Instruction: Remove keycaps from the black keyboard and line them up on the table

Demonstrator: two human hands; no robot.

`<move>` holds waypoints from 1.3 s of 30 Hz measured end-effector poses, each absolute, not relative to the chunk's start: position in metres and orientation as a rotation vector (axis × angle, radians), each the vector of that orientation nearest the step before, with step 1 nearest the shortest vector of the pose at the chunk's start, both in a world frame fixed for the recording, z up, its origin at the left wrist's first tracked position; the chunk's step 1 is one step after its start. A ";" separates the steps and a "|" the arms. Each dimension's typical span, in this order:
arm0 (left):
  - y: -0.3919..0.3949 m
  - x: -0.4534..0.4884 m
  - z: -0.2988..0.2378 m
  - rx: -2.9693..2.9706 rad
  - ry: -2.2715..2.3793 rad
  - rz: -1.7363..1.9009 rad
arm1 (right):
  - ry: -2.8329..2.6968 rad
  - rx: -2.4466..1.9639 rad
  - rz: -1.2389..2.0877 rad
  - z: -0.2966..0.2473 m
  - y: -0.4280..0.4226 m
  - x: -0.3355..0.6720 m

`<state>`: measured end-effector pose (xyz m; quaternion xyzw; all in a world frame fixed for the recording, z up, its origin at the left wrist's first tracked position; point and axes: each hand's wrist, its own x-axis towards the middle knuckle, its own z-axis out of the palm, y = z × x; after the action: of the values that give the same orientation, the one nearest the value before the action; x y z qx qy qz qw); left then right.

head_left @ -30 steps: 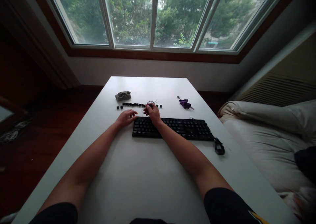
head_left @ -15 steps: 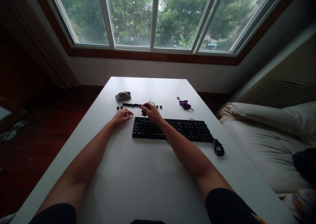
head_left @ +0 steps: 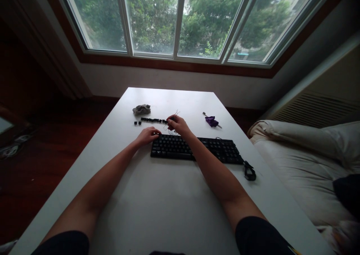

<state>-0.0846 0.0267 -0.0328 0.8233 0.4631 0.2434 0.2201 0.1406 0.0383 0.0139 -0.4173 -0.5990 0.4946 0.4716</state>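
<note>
Work gathered at the far left edge of the keyboard [head_left: 194, 150], flat on the bench [head_left: 168, 210]. Just beyond that edge, right hand [head_left: 177, 125] pinched shut on a thin wire puller [head_left: 173, 116], dark cap seemingly in its loops. At the far left corner, left hand [head_left: 147, 135] loosely curled, gripping nothing, fingertips on the board. Just beyond the same edge, row of loose keycaps [head_left: 153, 119]. Best to brace the board with the left, draw the puller straight up rather than twisted, and lay caps down in row order

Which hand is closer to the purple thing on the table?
Right. The right hand lies left of the purple thing; the left hand is farther left, by the keyboard.
</note>
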 end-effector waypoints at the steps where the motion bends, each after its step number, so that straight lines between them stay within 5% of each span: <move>1: 0.028 -0.086 -0.033 2.269 1.289 0.671 | -1.481 -1.035 1.204 0.014 0.038 0.140; 6: 0.035 -0.100 -0.030 2.254 1.348 0.680 | -1.493 -1.092 1.079 0.012 0.038 0.138; 25: 0.036 -0.115 -0.035 2.067 1.152 0.787 | -1.307 -1.045 1.413 -0.023 0.023 0.108; 39: 0.040 -0.117 -0.045 2.059 1.025 0.808 | -1.858 -0.956 0.963 -0.009 0.011 0.106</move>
<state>-0.1172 0.0401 -0.0454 0.7928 0.3946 0.3113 0.3447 0.1061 0.0112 -0.0094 -0.3792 -0.7373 0.3820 0.4081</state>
